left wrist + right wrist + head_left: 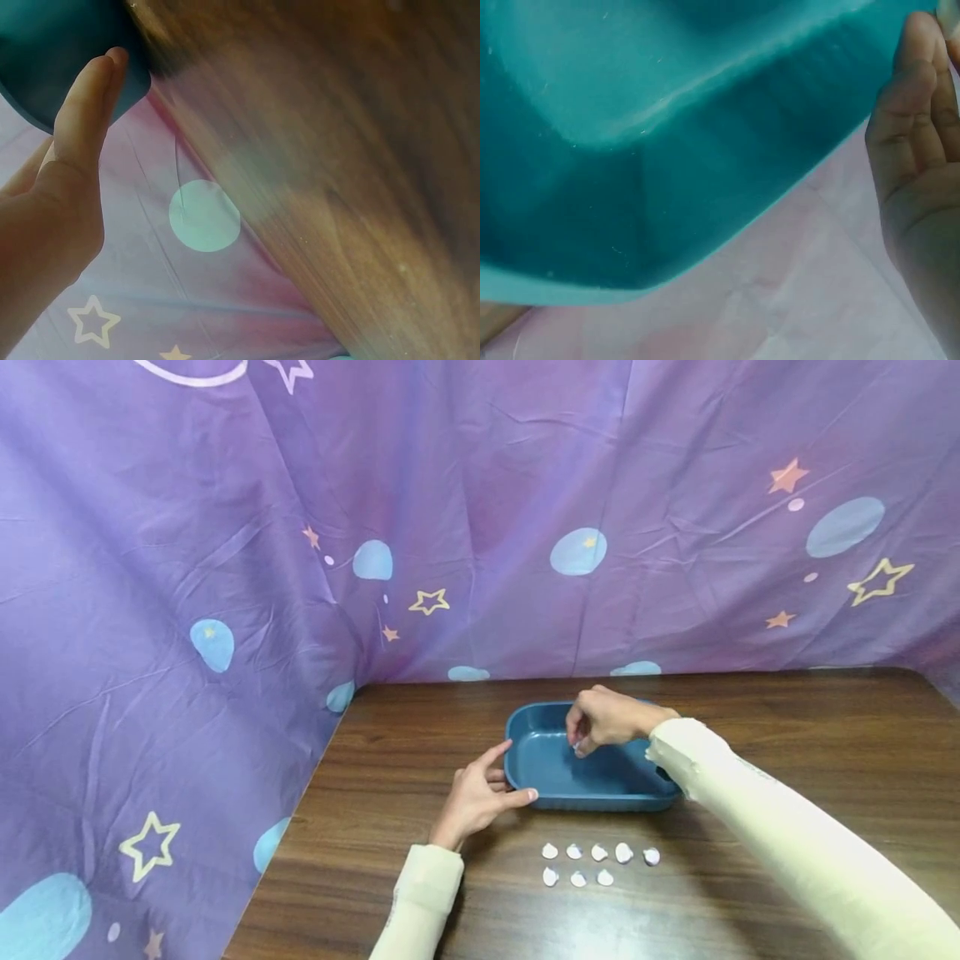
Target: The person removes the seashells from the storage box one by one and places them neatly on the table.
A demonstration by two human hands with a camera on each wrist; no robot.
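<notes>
A blue rectangular tub with rounded corners stands on the wooden table. My left hand rests against its left end, fingers at the side and thumb at the front left corner. In the left wrist view, extended fingers touch the tub's outer wall. Over the tub's inside, my right hand pinches a small whitish piece between thumb and fingertips; most of it is hidden. Several small white, shell-like pieces lie in two rows in front of the tub; their exact kind is too small to tell.
The brown table reaches back to a purple curtain printed with stars and blobs. The curtain also hangs along the table's left edge. My right forearm crosses over the tub's right end.
</notes>
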